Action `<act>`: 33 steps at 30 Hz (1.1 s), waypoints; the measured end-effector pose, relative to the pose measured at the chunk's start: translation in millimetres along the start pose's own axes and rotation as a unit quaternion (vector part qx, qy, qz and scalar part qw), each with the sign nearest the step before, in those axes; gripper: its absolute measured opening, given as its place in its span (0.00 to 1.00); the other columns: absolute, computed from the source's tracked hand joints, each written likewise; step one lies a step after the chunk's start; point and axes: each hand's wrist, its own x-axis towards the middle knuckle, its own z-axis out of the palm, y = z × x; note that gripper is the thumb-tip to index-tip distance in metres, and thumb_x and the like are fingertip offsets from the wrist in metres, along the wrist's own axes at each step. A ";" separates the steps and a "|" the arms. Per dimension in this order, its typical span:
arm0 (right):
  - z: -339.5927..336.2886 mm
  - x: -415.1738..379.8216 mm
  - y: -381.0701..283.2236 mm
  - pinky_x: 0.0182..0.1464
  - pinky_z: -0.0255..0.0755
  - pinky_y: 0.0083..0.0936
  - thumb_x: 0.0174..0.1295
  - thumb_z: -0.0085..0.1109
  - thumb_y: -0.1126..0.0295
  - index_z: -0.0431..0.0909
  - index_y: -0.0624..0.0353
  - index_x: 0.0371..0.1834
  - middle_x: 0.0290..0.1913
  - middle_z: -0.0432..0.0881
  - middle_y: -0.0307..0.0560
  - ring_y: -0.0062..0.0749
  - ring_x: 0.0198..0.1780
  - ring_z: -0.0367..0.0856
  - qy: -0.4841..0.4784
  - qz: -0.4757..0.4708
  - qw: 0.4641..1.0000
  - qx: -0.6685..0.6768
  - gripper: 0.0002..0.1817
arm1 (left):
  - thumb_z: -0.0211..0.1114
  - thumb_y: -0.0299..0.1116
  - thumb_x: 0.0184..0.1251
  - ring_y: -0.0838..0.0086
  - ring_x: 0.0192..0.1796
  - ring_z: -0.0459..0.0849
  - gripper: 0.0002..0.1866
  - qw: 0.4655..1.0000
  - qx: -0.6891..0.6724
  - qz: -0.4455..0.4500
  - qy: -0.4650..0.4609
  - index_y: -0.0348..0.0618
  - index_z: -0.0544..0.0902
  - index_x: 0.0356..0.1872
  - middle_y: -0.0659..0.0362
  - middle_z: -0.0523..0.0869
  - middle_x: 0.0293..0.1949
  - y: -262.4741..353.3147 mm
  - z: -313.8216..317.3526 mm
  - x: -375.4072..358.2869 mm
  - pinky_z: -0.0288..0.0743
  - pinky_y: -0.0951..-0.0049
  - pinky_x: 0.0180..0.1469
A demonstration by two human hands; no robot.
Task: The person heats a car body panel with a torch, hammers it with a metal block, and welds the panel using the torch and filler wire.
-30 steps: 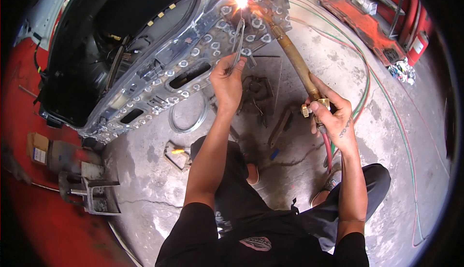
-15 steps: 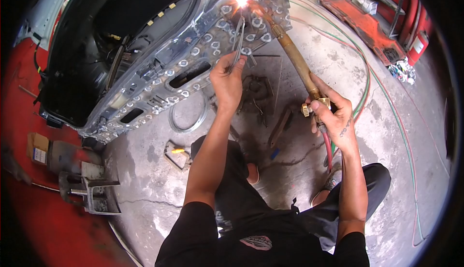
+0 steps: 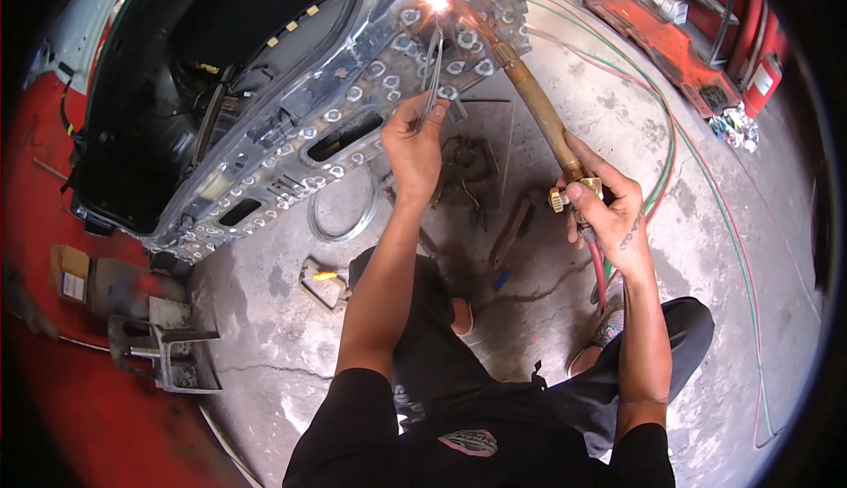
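My left hand (image 3: 413,148) is closed around a folded length of thin metal wire (image 3: 433,69), whose upper end points at a bright glow (image 3: 438,0) on the metal panel (image 3: 291,154). The panel is covered with many round weld spots and has oval slots. My right hand (image 3: 609,206) grips a brass torch (image 3: 540,108) near its valve knob. The torch slants up and left, and its tip is beside the glow, where sparks spread. Red and green hoses hang from the torch's lower end.
A coil of wire (image 3: 342,210) lies on the concrete floor (image 3: 265,338) below the panel. Red and green hoses (image 3: 706,179) run along the right. A metal clamp-like fixture (image 3: 172,347) is at the left, and a fire extinguisher (image 3: 764,85) stands at the upper right.
The glow has shifted slightly left, and longer sparks spread from it. The wire and torch tip have moved a little left with it. Both hands keep their hold.
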 end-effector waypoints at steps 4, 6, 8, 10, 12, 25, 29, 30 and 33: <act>0.8 -0.5 -1.4 0.25 0.76 0.21 0.74 0.66 0.70 0.75 0.56 0.80 0.41 0.87 0.43 0.21 0.24 0.82 0.000 0.001 1.000 0.000 0.31 | 0.68 0.16 0.74 0.79 0.47 0.87 0.09 1.000 -0.005 -0.012 -0.002 0.28 0.88 0.52 0.57 0.93 0.44 3.9 0.9 0.0 0.78 0.77 0.54; 1.2 -0.6 -1.7 0.26 0.76 0.21 0.74 0.66 0.70 0.75 0.56 0.80 0.41 0.87 0.44 0.21 0.24 0.82 0.000 0.002 1.000 0.000 0.31 | 0.71 0.20 0.74 0.81 0.42 0.86 0.09 1.000 0.006 0.007 0.000 0.31 0.89 0.52 0.59 0.93 0.42 0.4 0.3 2.0 0.79 0.77 0.46; 1.4 -0.3 -0.6 0.26 0.76 0.21 0.74 0.66 0.70 0.75 0.56 0.80 0.41 0.87 0.44 0.21 0.24 0.82 -0.001 -0.001 1.000 -0.001 0.31 | 0.72 0.21 0.74 0.83 0.38 0.85 0.09 1.000 0.007 0.019 0.001 0.32 0.90 0.51 0.60 0.94 0.41 -1.8 -0.3 2.4 0.79 0.78 0.41; 1.5 0.0 -0.3 0.26 0.76 0.22 0.74 0.66 0.70 0.75 0.56 0.80 0.41 0.87 0.44 0.21 0.24 0.82 0.002 0.002 1.000 -0.005 0.31 | 0.73 0.22 0.74 0.83 0.38 0.84 0.09 1.000 0.001 0.023 0.001 0.32 0.90 0.51 0.60 0.94 0.41 -1.1 0.8 1.9 0.79 0.78 0.41; 1.5 0.3 -0.1 0.26 0.76 0.22 0.74 0.66 0.70 0.75 0.56 0.80 0.41 0.87 0.44 0.22 0.24 0.82 0.004 0.003 1.000 -0.006 0.31 | 0.73 0.22 0.74 0.83 0.37 0.84 0.09 1.000 -0.003 0.018 0.005 0.33 0.90 0.51 0.61 0.93 0.40 -1.6 1.5 2.0 0.79 0.78 0.41; 1.8 0.3 0.1 0.26 0.75 0.21 0.74 0.67 0.69 0.74 0.56 0.81 0.40 0.87 0.43 0.21 0.24 0.82 0.002 0.003 1.000 0.000 0.31 | 0.73 0.22 0.74 0.85 0.36 0.82 0.07 1.000 -0.006 0.019 0.008 0.34 0.91 0.50 0.64 0.92 0.38 -1.1 2.5 4.5 0.75 0.80 0.38; 2.3 0.8 -0.4 0.26 0.76 0.21 0.74 0.66 0.69 0.74 0.56 0.81 0.40 0.86 0.43 0.21 0.24 0.82 0.004 0.001 1.000 0.002 0.31 | 0.73 0.22 0.74 0.85 0.36 0.82 0.07 1.000 0.003 0.024 0.007 0.34 0.91 0.49 0.64 0.92 0.39 -1.8 2.6 4.9 0.75 0.80 0.38; 2.1 0.8 -0.2 0.26 0.76 0.21 0.74 0.67 0.69 0.74 0.56 0.81 0.40 0.86 0.43 0.21 0.24 0.82 0.004 0.002 1.000 0.001 0.31 | 0.73 0.22 0.74 0.85 0.36 0.82 0.07 1.000 0.001 0.024 0.007 0.34 0.91 0.49 0.64 0.92 0.39 -1.5 3.0 4.8 0.75 0.79 0.38; 1.7 0.9 0.9 0.26 0.76 0.21 0.74 0.67 0.69 0.74 0.55 0.81 0.41 0.87 0.43 0.21 0.24 0.82 0.003 0.005 1.000 -0.001 0.31 | 0.73 0.22 0.74 0.85 0.36 0.82 0.07 1.000 0.004 0.022 0.008 0.35 0.91 0.49 0.64 0.92 0.38 -1.0 3.3 5.0 0.75 0.79 0.38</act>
